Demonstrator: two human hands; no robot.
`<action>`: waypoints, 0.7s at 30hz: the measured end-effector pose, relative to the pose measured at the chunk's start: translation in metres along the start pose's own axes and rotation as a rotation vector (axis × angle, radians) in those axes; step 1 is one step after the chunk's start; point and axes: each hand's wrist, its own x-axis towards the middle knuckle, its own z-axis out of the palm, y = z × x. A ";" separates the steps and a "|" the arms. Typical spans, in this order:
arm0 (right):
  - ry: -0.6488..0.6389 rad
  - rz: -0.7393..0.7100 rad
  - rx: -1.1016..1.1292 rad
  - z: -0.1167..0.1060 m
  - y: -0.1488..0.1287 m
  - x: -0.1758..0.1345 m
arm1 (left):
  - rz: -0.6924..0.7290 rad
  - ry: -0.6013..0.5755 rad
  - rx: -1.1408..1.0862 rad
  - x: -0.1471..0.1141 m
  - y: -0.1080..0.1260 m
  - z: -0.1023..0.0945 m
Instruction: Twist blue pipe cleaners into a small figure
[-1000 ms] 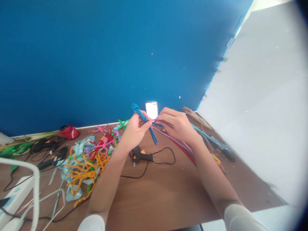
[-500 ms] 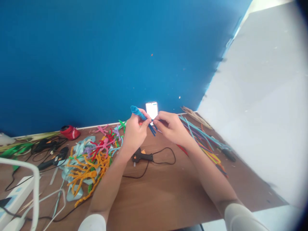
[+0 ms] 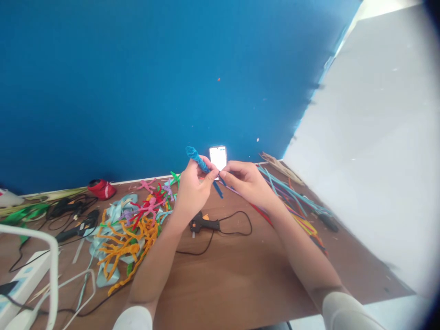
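A twisted blue pipe-cleaner figure is held up above the table, its thick coiled end pointing to the upper left. My left hand is closed around its middle, thumb and forefinger pinching. Loose blue ends hang below the fingers. Close by on the right, my right hand pinches a thin blue end at the fingertips, nearly touching the left thumb. Just behind the hands a phone with a bright white screen leans by the blue wall. Below them a black glue gun lies on the brown table.
Finished pipe-cleaner figures and orange twisted stems lie in a heap at left with pale blue ribbon. Loose pipe cleaners are spread at right. Cables, a red roll and a white power strip occupy the far left.
The fingertips have shifted slightly at the blue stems, and fewer loose ends show between the hands. Both hands stay in nearly the same place; the view has moved a little.
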 end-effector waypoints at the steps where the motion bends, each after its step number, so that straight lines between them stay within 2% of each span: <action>1: 0.023 -0.094 -0.186 -0.001 0.002 0.000 | -0.020 0.018 0.005 0.001 -0.001 0.000; 3: 0.049 -0.284 -0.532 -0.003 0.007 0.000 | -0.072 0.043 -0.030 0.003 -0.004 0.001; 5: 0.041 -0.420 -0.747 -0.005 0.011 0.000 | -0.126 0.048 -0.098 0.005 -0.006 0.000; 7: 0.038 -0.498 -0.842 -0.005 0.014 0.001 | -0.156 0.044 -0.141 0.006 -0.006 0.000; 10: 0.082 -0.491 -0.820 -0.001 0.014 0.002 | -0.157 0.024 -0.163 0.006 -0.006 -0.001; 12: 0.136 -0.399 -0.664 0.005 0.012 0.003 | -0.129 0.023 -0.149 0.006 -0.006 0.000; 15: 0.184 -0.109 -0.158 0.014 0.009 0.004 | -0.070 0.035 -0.095 0.003 -0.005 0.001; 17: 0.116 0.157 0.270 0.017 0.007 0.004 | -0.041 0.025 -0.071 0.001 -0.004 0.001; 19: -0.001 0.376 0.597 0.016 0.006 0.005 | -0.030 0.013 -0.071 0.000 -0.003 0.001; 21: -0.084 0.459 0.740 0.013 0.008 0.006 | -0.039 0.003 -0.092 -0.001 -0.003 0.001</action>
